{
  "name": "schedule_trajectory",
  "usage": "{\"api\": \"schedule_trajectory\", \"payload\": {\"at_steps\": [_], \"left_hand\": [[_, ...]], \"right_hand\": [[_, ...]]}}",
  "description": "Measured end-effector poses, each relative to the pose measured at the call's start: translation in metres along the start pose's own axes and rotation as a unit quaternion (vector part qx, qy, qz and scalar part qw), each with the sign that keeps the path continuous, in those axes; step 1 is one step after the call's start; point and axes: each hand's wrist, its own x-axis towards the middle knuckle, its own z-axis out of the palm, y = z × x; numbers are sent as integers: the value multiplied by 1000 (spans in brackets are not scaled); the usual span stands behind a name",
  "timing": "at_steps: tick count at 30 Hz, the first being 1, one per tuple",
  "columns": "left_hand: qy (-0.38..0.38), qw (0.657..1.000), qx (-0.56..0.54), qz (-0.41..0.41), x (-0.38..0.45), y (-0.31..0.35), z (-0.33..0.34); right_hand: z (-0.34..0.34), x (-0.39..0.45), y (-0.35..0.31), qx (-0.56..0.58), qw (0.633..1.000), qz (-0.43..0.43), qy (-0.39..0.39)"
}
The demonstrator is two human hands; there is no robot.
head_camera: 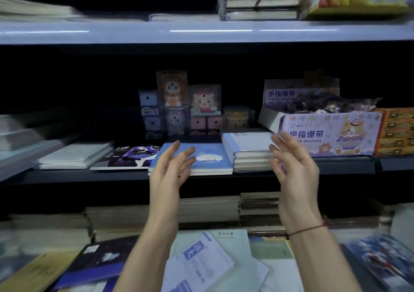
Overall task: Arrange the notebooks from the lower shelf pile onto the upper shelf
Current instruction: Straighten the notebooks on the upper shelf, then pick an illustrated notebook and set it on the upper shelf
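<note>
Both of my hands are raised in front of the middle shelf, empty, fingers spread. My left hand [171,168] hovers over the near left corner of a blue notebook [208,159] lying flat on that shelf. My right hand [293,168] is in front of a stack of pale blue-and-white notebooks [246,150] to the right of it. Below my arms, the lower shelf holds a loose pile of notebooks [208,262], white, pale green and dark-covered ones overlapping at angles.
Left of the blue notebook lie a dark purple illustrated notebook [130,156] and a white spiral pad [76,155]. Small toy boxes [179,103] stand at the back. A finger-bandage display box [329,132] sits at the right. Brown paper stacks [208,208] fill the lower shelf's rear.
</note>
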Motion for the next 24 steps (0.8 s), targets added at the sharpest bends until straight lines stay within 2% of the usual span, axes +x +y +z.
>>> {"api": "schedule_trajectory", "payload": {"at_steps": [2, 9, 17, 24], "left_hand": [[18, 1000, -10, -8, -5, -3, -8], [1, 999, 19, -41, 1, -6, -39], [-52, 981, 150, -107, 8, -20, -97], [-25, 978, 139, -155, 11, -48, -142]], "right_hand": [[9, -9, 6, 8, 999, 10, -29], [24, -36, 30, -47, 985, 51, -161], [16, -46, 55, -74, 969, 106, -210], [-2, -50, 85, -107, 960, 138, -218]]}}
